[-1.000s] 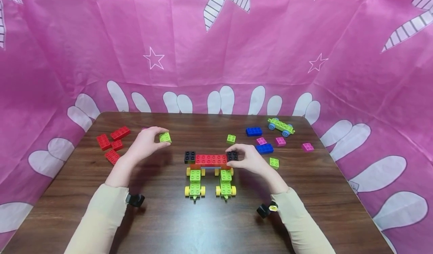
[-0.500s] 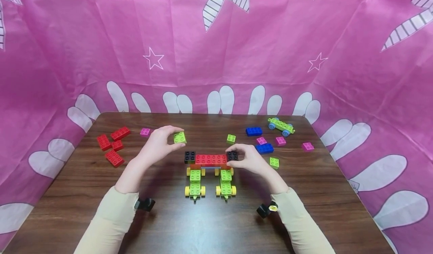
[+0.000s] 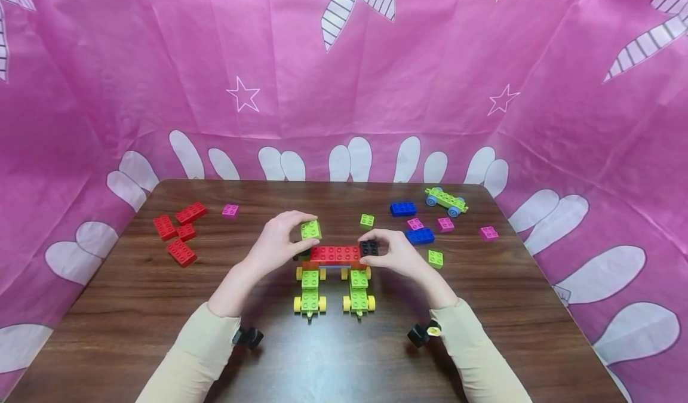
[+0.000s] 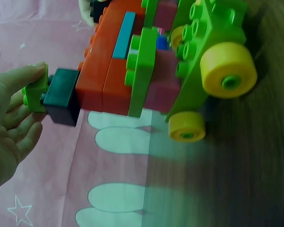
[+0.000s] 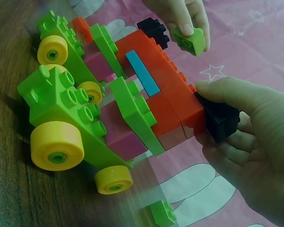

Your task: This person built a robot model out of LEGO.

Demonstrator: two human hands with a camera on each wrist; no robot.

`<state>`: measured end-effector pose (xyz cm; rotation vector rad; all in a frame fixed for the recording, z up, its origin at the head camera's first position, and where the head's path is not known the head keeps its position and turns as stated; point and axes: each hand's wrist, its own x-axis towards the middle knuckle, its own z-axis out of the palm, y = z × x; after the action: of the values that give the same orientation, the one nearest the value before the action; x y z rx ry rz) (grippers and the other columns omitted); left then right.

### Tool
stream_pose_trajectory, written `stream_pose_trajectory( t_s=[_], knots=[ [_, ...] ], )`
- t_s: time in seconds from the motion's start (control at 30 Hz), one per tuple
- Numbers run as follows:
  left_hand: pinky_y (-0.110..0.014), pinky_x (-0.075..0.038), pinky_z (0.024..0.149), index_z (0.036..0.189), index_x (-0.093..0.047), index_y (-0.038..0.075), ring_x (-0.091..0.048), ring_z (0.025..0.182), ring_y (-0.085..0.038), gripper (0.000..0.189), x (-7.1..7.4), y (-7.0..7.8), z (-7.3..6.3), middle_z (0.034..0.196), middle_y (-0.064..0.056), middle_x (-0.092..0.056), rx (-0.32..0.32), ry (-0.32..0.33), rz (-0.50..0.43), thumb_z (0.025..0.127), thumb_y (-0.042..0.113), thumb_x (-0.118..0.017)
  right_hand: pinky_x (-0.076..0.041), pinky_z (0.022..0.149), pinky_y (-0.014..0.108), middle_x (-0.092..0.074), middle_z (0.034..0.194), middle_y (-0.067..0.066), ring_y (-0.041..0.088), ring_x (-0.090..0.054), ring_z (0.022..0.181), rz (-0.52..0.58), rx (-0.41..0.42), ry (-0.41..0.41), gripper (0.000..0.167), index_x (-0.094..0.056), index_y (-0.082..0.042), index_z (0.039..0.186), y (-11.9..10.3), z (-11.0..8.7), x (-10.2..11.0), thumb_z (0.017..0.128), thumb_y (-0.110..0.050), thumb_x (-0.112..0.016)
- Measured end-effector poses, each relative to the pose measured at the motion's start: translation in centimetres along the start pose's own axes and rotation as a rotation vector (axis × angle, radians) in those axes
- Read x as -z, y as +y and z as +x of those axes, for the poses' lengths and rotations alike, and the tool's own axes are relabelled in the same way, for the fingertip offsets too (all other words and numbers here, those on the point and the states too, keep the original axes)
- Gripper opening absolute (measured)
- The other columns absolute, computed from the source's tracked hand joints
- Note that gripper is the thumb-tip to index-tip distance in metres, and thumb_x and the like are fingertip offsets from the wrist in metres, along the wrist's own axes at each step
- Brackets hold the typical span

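My left hand (image 3: 279, 239) pinches a lime green toy brick (image 3: 310, 230) between thumb and fingers. It is close over the black brick (image 4: 62, 94) at the left end of a brick build. My right hand (image 3: 395, 251) holds the black brick (image 3: 369, 248) at the build's right end, thumb on one side and fingers on the other. The build has a red row (image 3: 335, 254) on top and two lime green wheeled bases (image 3: 310, 298) with yellow wheels (image 4: 229, 71) below. Purple bricks (image 5: 125, 132), lime green bricks and a blue piece (image 5: 142, 73) show between them in the wrist views.
Several red bricks (image 3: 181, 252) lie at the left, near a pink brick (image 3: 230, 211). Toward the right lie blue bricks (image 3: 403, 209), pink bricks (image 3: 445, 224), loose lime green bricks (image 3: 435, 258) and a green car base (image 3: 447, 201) with blue wheels. A pink curtain (image 3: 344, 92) hangs behind the table.
My left hand has carried the lime green brick rightward from the left back to above the left end of the build. My right hand has stayed at the right black brick.
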<state>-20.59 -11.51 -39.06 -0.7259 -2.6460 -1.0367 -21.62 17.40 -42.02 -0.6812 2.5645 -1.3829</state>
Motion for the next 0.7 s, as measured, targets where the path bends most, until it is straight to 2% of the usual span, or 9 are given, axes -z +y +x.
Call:
stream_pose_trajectory(
  t_s=[0.37,0.53,0.7],
  knots=[
    [-0.048,-0.048,0.101,0.123,-0.066,0.008,-0.060,0.118,-0.027,0.046,-1.2,0.8,-0.1,0.121,-0.008,-0.068,-0.030,-0.050,-0.014,0.082,0.023,-0.080,-0.057,0.088,0.042,-0.067,0.116,0.011,0.030,-0.063,0.107,0.007,0.023,-0.007,0.045,-0.064,-0.001,0.120,-0.2,0.1,0.0,0.082,-0.022,-0.079],
    [-0.048,-0.049,0.101,0.123,-0.066,0.009,-0.060,0.116,-0.027,0.045,-1.5,1.0,-0.3,0.120,-0.007,-0.068,-0.027,-0.093,-0.031,0.082,0.023,-0.080,-0.057,0.090,0.043,-0.067,0.117,0.013,0.031,-0.062,0.110,0.017,0.015,-0.010,0.044,-0.064,-0.002,0.120,0.0,0.2,-0.1,0.083,-0.020,-0.079],
    [-0.047,-0.049,0.100,0.122,-0.066,0.008,-0.061,0.115,-0.026,0.044,-1.8,1.0,-0.4,0.119,-0.007,-0.068,-0.048,-0.121,-0.007,0.083,0.023,-0.079,-0.057,0.090,0.043,-0.067,0.117,0.012,0.030,-0.062,0.111,0.018,0.019,-0.010,0.041,-0.065,-0.005,0.119,0.0,0.1,0.0,0.084,-0.020,-0.078]
  ],
)
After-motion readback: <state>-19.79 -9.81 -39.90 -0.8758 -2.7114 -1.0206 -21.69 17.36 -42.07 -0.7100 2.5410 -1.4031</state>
